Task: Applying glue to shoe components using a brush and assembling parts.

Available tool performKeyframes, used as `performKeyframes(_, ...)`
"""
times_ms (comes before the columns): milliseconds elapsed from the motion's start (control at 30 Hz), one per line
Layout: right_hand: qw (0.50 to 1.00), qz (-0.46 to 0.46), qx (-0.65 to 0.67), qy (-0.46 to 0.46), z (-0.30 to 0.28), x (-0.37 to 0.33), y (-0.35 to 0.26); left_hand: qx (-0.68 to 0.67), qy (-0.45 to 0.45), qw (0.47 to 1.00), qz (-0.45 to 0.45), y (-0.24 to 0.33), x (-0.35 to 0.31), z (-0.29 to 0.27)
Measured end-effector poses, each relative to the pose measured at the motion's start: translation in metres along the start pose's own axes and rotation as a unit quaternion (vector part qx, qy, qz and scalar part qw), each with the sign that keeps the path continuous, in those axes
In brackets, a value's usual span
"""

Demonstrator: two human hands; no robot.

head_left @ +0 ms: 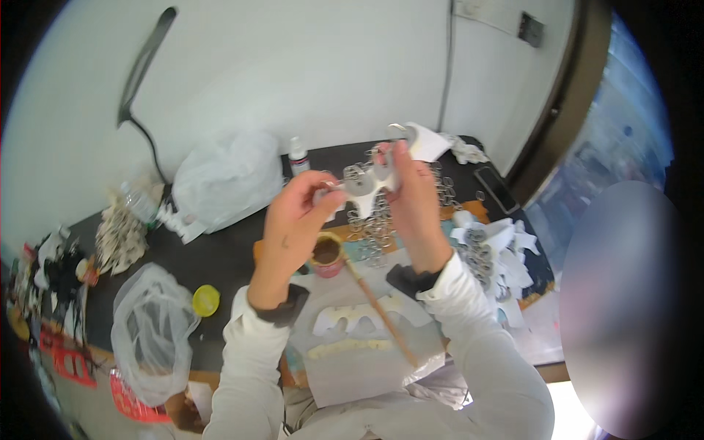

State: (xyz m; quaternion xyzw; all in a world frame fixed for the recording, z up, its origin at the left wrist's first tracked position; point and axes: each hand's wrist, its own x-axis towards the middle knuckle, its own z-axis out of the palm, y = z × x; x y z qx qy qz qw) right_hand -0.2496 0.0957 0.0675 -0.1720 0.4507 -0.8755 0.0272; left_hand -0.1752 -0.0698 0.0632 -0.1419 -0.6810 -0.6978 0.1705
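Both hands are raised over the desk, holding a white scalloped piece (364, 204) between them. My left hand (290, 220) pinches its left end between thumb and fingers. Closed on its right part, my right hand (416, 194) has a metal ring (398, 128) showing just above its fingertips. Below lie two more scalloped strips, a white one (324, 323) and a yellowish one (345, 347), on a pale sheet (330, 381). A brown-filled pot (327, 265) stands at the sheet's far edge, with a long wooden stick (381, 315) slanting from it toward me.
Metal rings (375, 233) lie heaped behind the pot. White scraps and rings (506, 257) pile up at right, near a phone (496, 188). A bottle (298, 155), a stuffed plastic bag (224, 180), a yellow lid (206, 301) and a clear bag (152, 330) occupy the left.
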Motion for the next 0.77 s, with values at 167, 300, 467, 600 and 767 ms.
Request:
performKeyframes(167,0.991,-0.044,0.045,-0.117,0.016,-0.029,-0.023,0.029,0.003,0.994,0.107,0.023,-0.013,0.003)
performKeyframes(300,0.993,-0.007,-0.014,-0.12,0.021,-0.025,-0.042,0.054,-0.015,0.987,0.15,0.036,-0.015,0.002)
performKeyframes(467,0.986,0.053,-0.105,-0.115,0.021,-0.03,-0.071,0.026,-0.022,0.986,0.166,0.05,-0.022,0.004)
performKeyframes(600,0.966,0.009,-0.222,-0.135,0.005,-0.058,-0.103,0.021,-0.045,0.988,0.149,0.043,-0.026,0.023)
performKeyframes(767,0.928,0.026,-0.345,-0.136,-0.013,-0.1,-0.129,0.092,-0.06,0.963,0.246,0.03,-0.038,0.045)
